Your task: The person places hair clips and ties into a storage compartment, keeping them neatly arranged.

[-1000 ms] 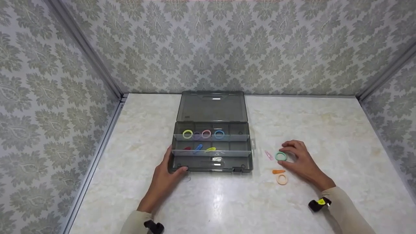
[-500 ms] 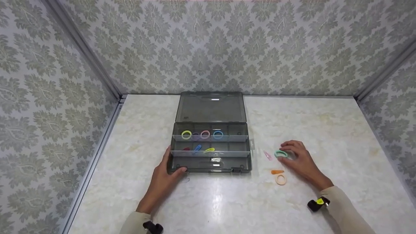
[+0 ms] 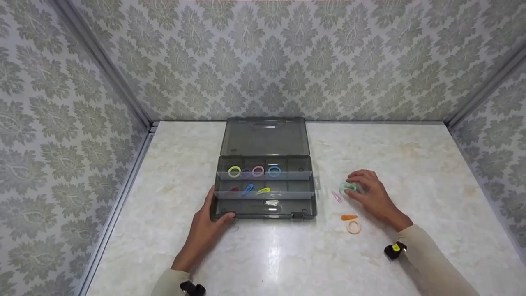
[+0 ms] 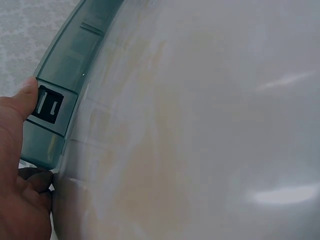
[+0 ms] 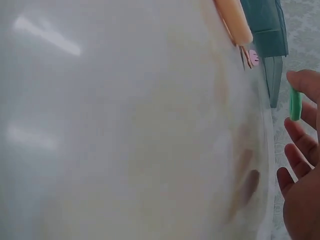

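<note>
A dark see-through organizer box [image 3: 263, 216] lies with its lid [image 3: 266, 137] raised at the back. My left hand [image 3: 205, 232] grips its front left corner, thumb on the front edge and fingers along the side. To the right of the box, my right hand [image 3: 378, 201] pinches a green hair tie [image 5: 295, 105] between thumb and fingers, lifted off the table. Close by lie a pink snap clip [image 3: 337, 197], an orange hair clip [image 3: 349, 217] and a peach hair tie [image 3: 353, 227].
Several hair ties, including a yellow one [image 3: 234, 171] and a blue one [image 3: 274, 171], are in the box's rear row. Its middle row holds a blue clip [image 3: 248, 189], a yellow clip [image 3: 264, 190] and a red one. Patterned walls [image 3: 271, 61] enclose the table.
My right hand has pinched the green hair tie, tilted it and raised it from the table, moving slightly left and away. My left hand keeps its hold on the box corner.
</note>
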The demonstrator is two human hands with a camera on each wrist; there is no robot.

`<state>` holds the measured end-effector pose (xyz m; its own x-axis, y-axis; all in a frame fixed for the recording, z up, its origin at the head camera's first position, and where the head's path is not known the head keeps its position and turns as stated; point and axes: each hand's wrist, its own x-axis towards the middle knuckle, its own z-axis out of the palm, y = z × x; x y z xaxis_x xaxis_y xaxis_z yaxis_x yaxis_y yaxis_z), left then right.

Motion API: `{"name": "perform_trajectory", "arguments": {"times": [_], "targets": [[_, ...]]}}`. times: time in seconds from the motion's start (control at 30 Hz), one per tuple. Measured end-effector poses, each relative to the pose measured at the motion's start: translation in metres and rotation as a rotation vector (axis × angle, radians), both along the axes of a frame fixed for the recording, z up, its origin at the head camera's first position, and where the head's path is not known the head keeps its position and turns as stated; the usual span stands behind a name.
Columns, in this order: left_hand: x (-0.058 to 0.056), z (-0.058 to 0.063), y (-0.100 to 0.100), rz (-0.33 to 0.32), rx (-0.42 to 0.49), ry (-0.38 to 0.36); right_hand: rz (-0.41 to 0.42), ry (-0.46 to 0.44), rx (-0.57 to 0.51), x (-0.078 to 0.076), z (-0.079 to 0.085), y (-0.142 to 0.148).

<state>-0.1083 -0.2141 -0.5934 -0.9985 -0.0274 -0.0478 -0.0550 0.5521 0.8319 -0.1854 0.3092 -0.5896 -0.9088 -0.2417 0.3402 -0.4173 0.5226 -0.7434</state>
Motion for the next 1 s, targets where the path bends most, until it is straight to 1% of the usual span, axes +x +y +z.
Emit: {"name": "perform_trajectory", "arguments": {"times": [0.17, 0.27, 0.37, 0.47, 0.67, 0.83, 1.0], "targets": [[0.0, -0.002, -0.001, 0.0, -0.001, 0.015, 0.066, 0.05, -0.017, -0.012, 0.006, -0.015], [0.001, -0.002, -0.002, 0.003, -0.005, 0.009, 0.104, 0.092, -0.012, -0.022, 0.011, -0.025], [0.001, -0.001, -0.002, 0.002, -0.003, 0.004, 0.131, 0.139, 0.002, -0.032, 0.017, -0.035], [0.001, 0.0, -0.001, -0.004, 0.007, 0.004, 0.146, 0.168, 0.01, -0.041, 0.025, -0.043], [0.001, 0.002, 0.0, -0.009, 0.014, 0.023, 0.166, 0.159, 0.037, -0.052, 0.037, -0.062], [0.002, 0.002, 0.0, -0.013, 0.007, 0.038, 0.171, 0.127, 0.064, -0.059, 0.041, -0.075], [0.002, 0.002, -0.001, -0.015, 0.002, 0.029, 0.185, 0.094, 0.059, -0.062, 0.043, -0.085]]}}
